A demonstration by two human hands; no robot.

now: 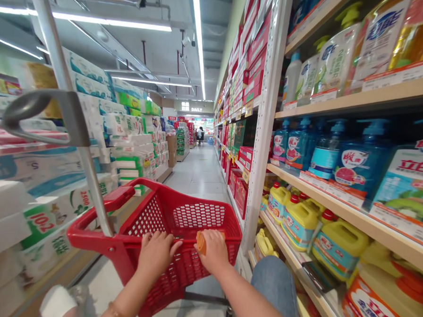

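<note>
In front of me is a red shopping cart (188, 266) with a perforated plastic basket and a tall metal pole. Over its near rim curl the fingers of my left hand (157, 252), closed on the plastic edge. My right hand (212, 248) is closed around a ridged orange thing (201, 243) at the same rim, a short way to the right. Its ends show on both sides of my fingers, but its kind is unclear. A grey loop handle (80, 118) is fixed to the pole at the upper left. The basket's bottom is mostly hidden.
To the right, shelves hold blue pump bottles (360, 152) and yellow detergent jugs (338, 243). Packs of tissue paper (48, 216) are stacked on the left. The aisle floor (194, 172) runs ahead between them. My jeans-covered knee (274, 285) is beside the lower shelf.
</note>
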